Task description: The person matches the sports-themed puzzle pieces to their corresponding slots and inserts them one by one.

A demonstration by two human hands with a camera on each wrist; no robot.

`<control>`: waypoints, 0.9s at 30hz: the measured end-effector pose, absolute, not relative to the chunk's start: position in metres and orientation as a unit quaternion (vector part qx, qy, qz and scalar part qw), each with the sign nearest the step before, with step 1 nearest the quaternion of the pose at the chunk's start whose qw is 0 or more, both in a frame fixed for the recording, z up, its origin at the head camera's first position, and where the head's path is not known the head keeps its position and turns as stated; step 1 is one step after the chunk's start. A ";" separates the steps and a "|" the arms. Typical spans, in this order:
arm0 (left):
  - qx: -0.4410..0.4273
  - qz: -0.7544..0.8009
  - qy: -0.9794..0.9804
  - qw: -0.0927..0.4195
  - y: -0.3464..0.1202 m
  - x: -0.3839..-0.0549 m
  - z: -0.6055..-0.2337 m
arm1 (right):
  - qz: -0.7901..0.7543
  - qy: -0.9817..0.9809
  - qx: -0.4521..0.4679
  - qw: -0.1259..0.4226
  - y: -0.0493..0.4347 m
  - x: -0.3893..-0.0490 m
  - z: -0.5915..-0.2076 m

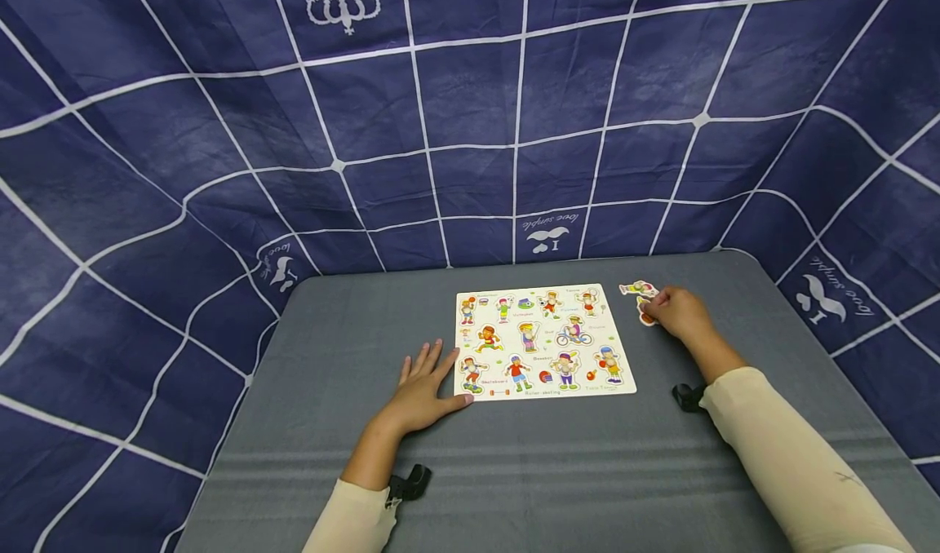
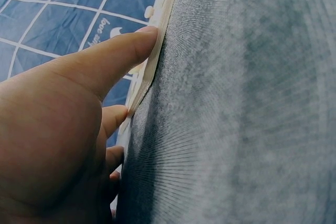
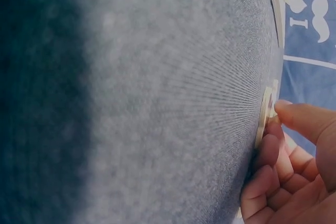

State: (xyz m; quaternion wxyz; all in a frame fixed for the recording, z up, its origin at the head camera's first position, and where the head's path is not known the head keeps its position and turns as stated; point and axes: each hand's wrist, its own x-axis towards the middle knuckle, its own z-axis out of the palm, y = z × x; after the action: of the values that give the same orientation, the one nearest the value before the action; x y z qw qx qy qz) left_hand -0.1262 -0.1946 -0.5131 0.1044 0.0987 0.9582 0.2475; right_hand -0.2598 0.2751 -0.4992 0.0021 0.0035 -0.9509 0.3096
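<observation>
A white wooden puzzle board (image 1: 514, 342) printed with children playing sports lies flat on the grey table. My left hand (image 1: 419, 398) rests at its lower left corner, fingers spread along the left side. In the left wrist view the thumb (image 2: 118, 53) touches the board's edge (image 2: 167, 19). Right of the board, my right hand (image 1: 683, 316) pinches a puzzle piece (image 1: 645, 312) between thumb and fingers; that hand covers part of it. In the right wrist view this piece (image 3: 264, 111) shows edge-on, low over the cloth. Just behind it lies a second figure piece (image 1: 637, 288).
Grey cloth (image 1: 352, 349) covers the table. Behind and at both sides hangs a dark blue curtain (image 1: 470, 104) with white grid lines, meeting the table's far edge. Black camera mounts (image 1: 414, 481) are strapped at both wrists.
</observation>
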 end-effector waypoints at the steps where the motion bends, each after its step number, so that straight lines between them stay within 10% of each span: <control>1: 0.099 0.247 0.958 0.104 -0.195 -0.126 -0.513 | 0.310 -0.951 0.003 0.003 0.275 -0.260 -0.499; 27: 0.098 0.247 0.958 0.110 -0.194 -0.127 -0.511 | 0.342 -0.936 0.024 0.081 0.273 -0.243 -0.496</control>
State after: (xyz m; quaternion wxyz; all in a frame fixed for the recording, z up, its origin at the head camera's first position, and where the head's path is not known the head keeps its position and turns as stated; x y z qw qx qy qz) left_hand -0.1270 -0.1938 -0.5110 0.1102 0.0983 0.9578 0.2466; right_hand -0.2431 0.2733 -0.4958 0.0813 0.0236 -0.9359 0.3420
